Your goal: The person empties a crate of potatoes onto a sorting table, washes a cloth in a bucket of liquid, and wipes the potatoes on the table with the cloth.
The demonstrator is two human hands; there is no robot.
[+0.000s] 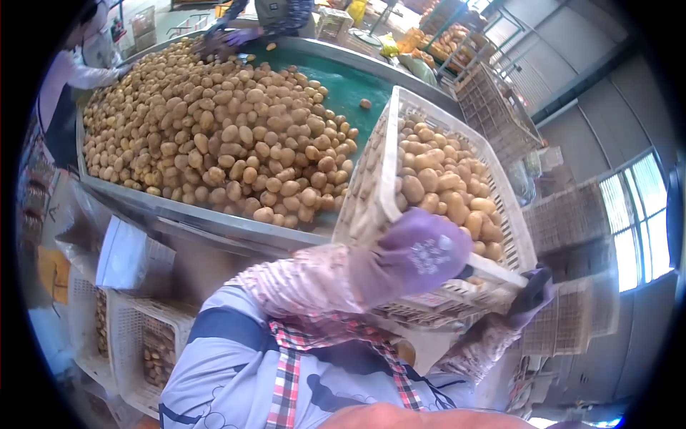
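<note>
A white slatted plastic crate (513, 227) filled with potatoes (446, 182) is tilted at the right end of the sorting table, its far end by the table edge. My left hand (426, 250), in a purple glove with white print on the back, is closed on the crate's near rim; its fingertips are hidden. Wrapped round the near right corner of the same crate is my right hand (531, 294), in a dark purple glove. A big heap of potatoes (236, 136) covers much of the green table surface (343, 82).
Metal edging (193, 214) borders the table. Two people stand across it, one with gloved hands (243, 36) at the heap. Crates holding potatoes (136, 339) sit at lower left, beside a white bin (132, 254). More crates (493, 107) are stacked at right.
</note>
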